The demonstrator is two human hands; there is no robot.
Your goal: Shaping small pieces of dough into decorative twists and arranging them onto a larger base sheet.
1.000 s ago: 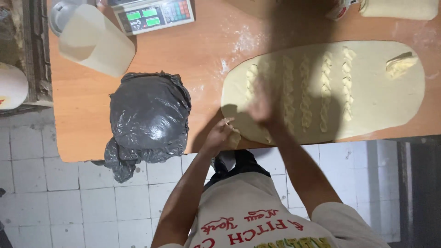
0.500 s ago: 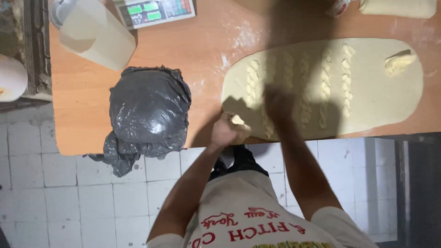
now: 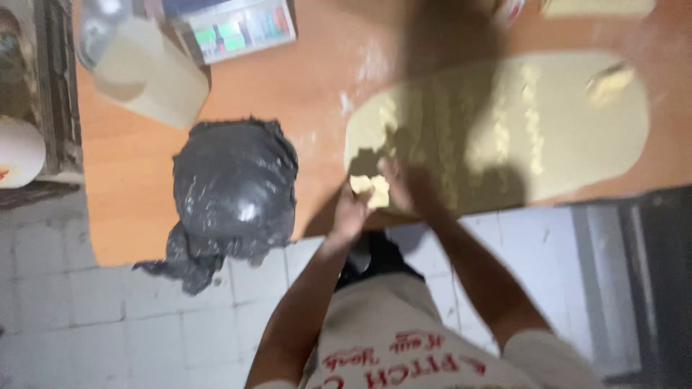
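From the head camera, an orange-brown wooden table (image 3: pixel 288 101) fills the upper frame above a pale tiled floor (image 3: pixel 86 317). A long flat sheet of pale dough (image 3: pixel 519 122) lies at two o'clock. At its near-left edge, both hands meet: the left hand (image 3: pixel 351 212) and right hand (image 3: pixel 404 187) pinch a small pale dough piece (image 3: pixel 370 189) between curled fingers, though blur hides detail. A crumpled black plastic bag (image 3: pixel 234 191) sits at nine o'clock, a white jug (image 3: pixel 148 75) and a digital scale (image 3: pixel 234 29) at eleven.
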